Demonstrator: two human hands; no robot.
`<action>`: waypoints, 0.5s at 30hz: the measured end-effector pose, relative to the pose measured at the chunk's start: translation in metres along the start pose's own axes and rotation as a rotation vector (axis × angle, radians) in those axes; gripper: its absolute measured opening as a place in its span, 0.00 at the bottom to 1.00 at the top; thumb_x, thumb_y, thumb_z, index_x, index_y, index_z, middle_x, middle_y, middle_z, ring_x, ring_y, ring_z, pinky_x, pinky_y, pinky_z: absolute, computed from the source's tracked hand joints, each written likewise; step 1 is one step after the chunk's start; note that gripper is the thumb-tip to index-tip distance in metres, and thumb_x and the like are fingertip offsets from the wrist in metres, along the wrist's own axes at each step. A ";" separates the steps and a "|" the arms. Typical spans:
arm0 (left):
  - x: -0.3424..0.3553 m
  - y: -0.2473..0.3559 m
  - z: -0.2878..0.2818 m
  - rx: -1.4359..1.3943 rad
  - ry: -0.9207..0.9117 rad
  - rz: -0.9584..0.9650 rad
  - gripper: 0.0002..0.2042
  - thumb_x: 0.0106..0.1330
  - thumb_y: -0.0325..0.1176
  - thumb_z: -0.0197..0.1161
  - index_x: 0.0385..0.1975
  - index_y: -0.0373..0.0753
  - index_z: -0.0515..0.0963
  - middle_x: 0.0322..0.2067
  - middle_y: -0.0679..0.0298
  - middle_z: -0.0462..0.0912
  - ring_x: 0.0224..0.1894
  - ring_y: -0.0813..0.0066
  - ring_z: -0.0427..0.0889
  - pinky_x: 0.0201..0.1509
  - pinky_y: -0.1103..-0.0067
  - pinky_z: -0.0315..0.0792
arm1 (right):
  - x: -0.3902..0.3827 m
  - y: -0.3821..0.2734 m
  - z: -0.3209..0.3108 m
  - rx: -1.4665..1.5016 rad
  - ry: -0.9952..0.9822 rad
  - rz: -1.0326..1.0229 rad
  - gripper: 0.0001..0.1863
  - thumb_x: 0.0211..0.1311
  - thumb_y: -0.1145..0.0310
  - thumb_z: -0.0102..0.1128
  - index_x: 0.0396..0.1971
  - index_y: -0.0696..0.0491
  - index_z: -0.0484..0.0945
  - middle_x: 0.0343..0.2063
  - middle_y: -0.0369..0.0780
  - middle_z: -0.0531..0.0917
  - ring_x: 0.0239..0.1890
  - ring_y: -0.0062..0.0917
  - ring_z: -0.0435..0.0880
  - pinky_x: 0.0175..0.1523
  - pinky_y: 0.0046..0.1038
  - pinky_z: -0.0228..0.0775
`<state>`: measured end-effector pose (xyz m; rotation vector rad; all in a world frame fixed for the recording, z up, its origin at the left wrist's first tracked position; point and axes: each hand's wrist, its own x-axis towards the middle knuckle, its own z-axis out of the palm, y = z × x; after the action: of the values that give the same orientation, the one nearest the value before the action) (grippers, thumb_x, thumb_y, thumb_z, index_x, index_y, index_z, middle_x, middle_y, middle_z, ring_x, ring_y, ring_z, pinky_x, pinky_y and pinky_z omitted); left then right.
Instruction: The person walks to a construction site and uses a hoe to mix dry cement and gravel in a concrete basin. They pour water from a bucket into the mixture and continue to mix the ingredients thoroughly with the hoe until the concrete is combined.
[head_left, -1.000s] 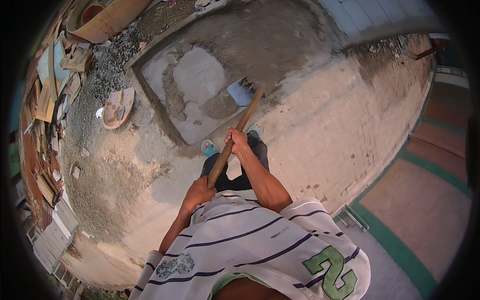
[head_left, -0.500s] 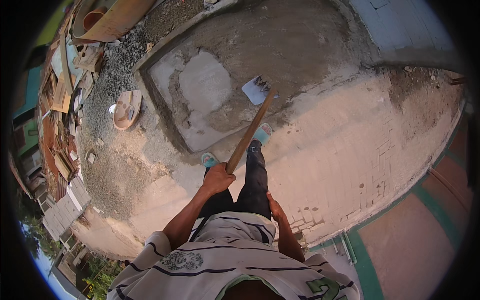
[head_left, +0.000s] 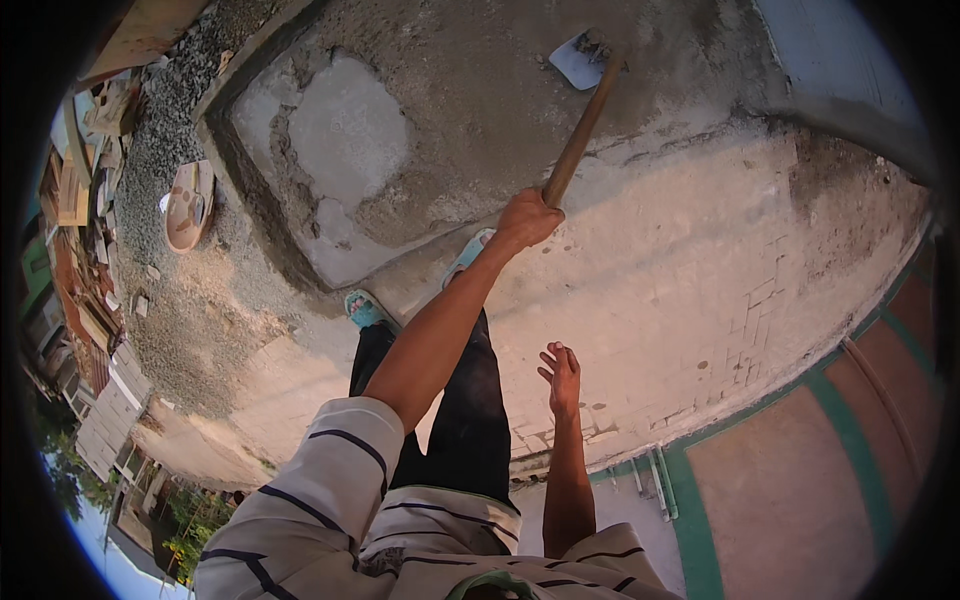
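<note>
My left hand is wrapped round the wooden handle of a hoe, with the arm stretched forward. At the far end, the hoe's pale flat blade rests on wet grey cement, with some dark mortar on it. My right hand hangs over the pale floor, holding nothing, its fingers loosely bent and apart. Left of the hoe, a smoother, lighter patch of cement lies inside the low raised border.
My sandalled feet stand by the border. A shallow oval basin sits on gravel to the left, beyond which lies scrap wood. A pale blue wall stands far right; a green-edged wall curves along the near right.
My left hand has pushed the hoe forward and right over the cement. My right hand has come away from my thigh and swung forward. The view has shifted to the right.
</note>
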<state>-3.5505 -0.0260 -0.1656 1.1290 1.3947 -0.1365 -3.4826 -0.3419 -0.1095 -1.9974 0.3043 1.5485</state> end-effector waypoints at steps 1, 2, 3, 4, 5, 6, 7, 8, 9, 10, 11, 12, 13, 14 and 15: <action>0.022 -0.004 0.004 -0.033 -0.028 -0.014 0.18 0.54 0.38 0.64 0.36 0.27 0.79 0.30 0.46 0.84 0.34 0.56 0.85 0.40 0.67 0.77 | 0.012 -0.018 0.013 0.053 -0.016 -0.063 0.27 0.68 0.47 0.57 0.52 0.56 0.75 0.53 0.42 0.79 0.58 0.36 0.77 0.57 0.40 0.70; 0.042 -0.012 0.003 -0.065 -0.052 -0.034 0.18 0.54 0.38 0.63 0.36 0.26 0.78 0.28 0.47 0.83 0.30 0.58 0.85 0.35 0.67 0.77 | 0.018 -0.031 0.028 0.041 -0.037 -0.100 0.27 0.68 0.47 0.57 0.52 0.55 0.75 0.52 0.42 0.79 0.57 0.36 0.77 0.56 0.40 0.70; 0.058 -0.029 -0.003 -0.135 -0.068 -0.073 0.17 0.54 0.37 0.63 0.36 0.27 0.78 0.26 0.49 0.83 0.28 0.59 0.84 0.32 0.67 0.76 | 0.017 -0.038 0.044 0.024 -0.065 -0.125 0.27 0.68 0.47 0.57 0.52 0.55 0.75 0.52 0.41 0.79 0.57 0.35 0.78 0.56 0.39 0.70; 0.069 -0.046 -0.007 -0.210 -0.084 -0.114 0.17 0.54 0.37 0.63 0.35 0.27 0.77 0.25 0.51 0.82 0.26 0.61 0.83 0.28 0.67 0.74 | 0.016 -0.035 0.055 0.003 -0.092 -0.147 0.26 0.68 0.47 0.57 0.52 0.55 0.75 0.51 0.41 0.79 0.56 0.34 0.78 0.56 0.39 0.70; 0.069 -0.058 0.000 -0.291 -0.112 -0.151 0.16 0.54 0.36 0.63 0.35 0.28 0.77 0.23 0.53 0.81 0.24 0.62 0.82 0.25 0.68 0.73 | 0.016 -0.023 0.055 -0.065 -0.086 -0.101 0.27 0.67 0.46 0.58 0.52 0.55 0.75 0.51 0.41 0.79 0.56 0.34 0.78 0.56 0.38 0.70; 0.062 -0.073 0.007 -0.296 -0.097 -0.184 0.16 0.54 0.35 0.62 0.35 0.28 0.76 0.23 0.54 0.81 0.24 0.63 0.81 0.24 0.68 0.72 | 0.015 -0.010 0.058 -0.133 -0.088 -0.055 0.27 0.67 0.46 0.58 0.52 0.55 0.76 0.50 0.41 0.79 0.55 0.34 0.78 0.55 0.38 0.69; 0.052 -0.080 0.016 -0.298 -0.093 -0.209 0.15 0.53 0.35 0.62 0.36 0.29 0.76 0.23 0.55 0.80 0.23 0.64 0.81 0.22 0.68 0.71 | 0.012 0.004 0.056 -0.197 -0.079 -0.014 0.28 0.67 0.45 0.58 0.52 0.55 0.76 0.50 0.40 0.79 0.55 0.33 0.78 0.55 0.37 0.69; 0.047 -0.082 0.017 -0.294 -0.077 -0.210 0.15 0.53 0.34 0.62 0.36 0.29 0.75 0.23 0.57 0.79 0.23 0.64 0.80 0.20 0.68 0.69 | 0.009 0.021 0.051 -0.262 -0.082 0.065 0.30 0.65 0.42 0.59 0.53 0.54 0.76 0.49 0.40 0.79 0.54 0.33 0.79 0.54 0.36 0.69; 0.039 -0.086 0.015 -0.237 -0.115 -0.226 0.16 0.53 0.34 0.62 0.37 0.29 0.75 0.25 0.55 0.80 0.23 0.63 0.81 0.21 0.68 0.70 | 0.006 0.038 0.047 -0.343 -0.066 0.087 0.28 0.67 0.47 0.58 0.53 0.57 0.76 0.43 0.42 0.81 0.49 0.30 0.79 0.54 0.35 0.70; 0.028 -0.090 0.014 -0.179 -0.157 -0.240 0.17 0.52 0.34 0.62 0.38 0.29 0.75 0.28 0.53 0.81 0.24 0.63 0.81 0.22 0.67 0.71 | 0.002 0.058 0.038 -0.430 -0.062 0.072 0.31 0.67 0.44 0.56 0.54 0.58 0.76 0.43 0.44 0.82 0.49 0.31 0.79 0.54 0.34 0.70; 0.019 -0.093 0.009 -0.119 -0.191 -0.245 0.18 0.52 0.33 0.62 0.40 0.29 0.74 0.30 0.51 0.81 0.24 0.62 0.82 0.23 0.67 0.72 | 0.002 0.078 0.029 -0.515 -0.062 0.048 0.34 0.66 0.42 0.55 0.55 0.60 0.76 0.43 0.45 0.83 0.48 0.32 0.79 0.53 0.32 0.70; 0.012 -0.102 0.001 -0.068 -0.196 -0.244 0.18 0.54 0.33 0.61 0.42 0.29 0.74 0.28 0.54 0.80 0.24 0.64 0.80 0.23 0.68 0.71 | -0.001 0.090 0.027 -0.514 -0.114 0.194 0.40 0.65 0.37 0.53 0.59 0.60 0.72 0.51 0.47 0.79 0.52 0.36 0.78 0.56 0.38 0.69; 0.005 -0.117 -0.008 -0.017 -0.195 -0.250 0.19 0.55 0.33 0.60 0.45 0.29 0.73 0.26 0.56 0.79 0.23 0.67 0.79 0.23 0.68 0.70 | -0.007 0.098 0.029 -0.516 -0.174 0.341 0.45 0.63 0.33 0.51 0.63 0.60 0.68 0.58 0.49 0.76 0.57 0.41 0.77 0.59 0.43 0.68; -0.003 -0.133 -0.014 0.034 -0.198 -0.259 0.20 0.57 0.34 0.60 0.48 0.30 0.73 0.24 0.58 0.78 0.23 0.69 0.78 0.23 0.69 0.70 | -0.027 0.087 0.037 -0.476 -0.260 0.400 0.48 0.64 0.29 0.45 0.62 0.63 0.69 0.56 0.51 0.77 0.58 0.42 0.76 0.62 0.41 0.65; -0.011 -0.149 -0.019 0.041 -0.182 -0.265 0.22 0.55 0.35 0.60 0.49 0.30 0.73 0.32 0.54 0.78 0.30 0.65 0.79 0.30 0.68 0.72 | -0.033 0.089 0.044 -0.593 -0.301 0.359 0.48 0.64 0.29 0.43 0.59 0.64 0.71 0.54 0.51 0.79 0.57 0.41 0.77 0.62 0.39 0.64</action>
<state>-3.6667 -0.0952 -0.2330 0.9363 1.3767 -0.4490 -3.5730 -0.3934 -0.1127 -2.1664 0.0830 2.3545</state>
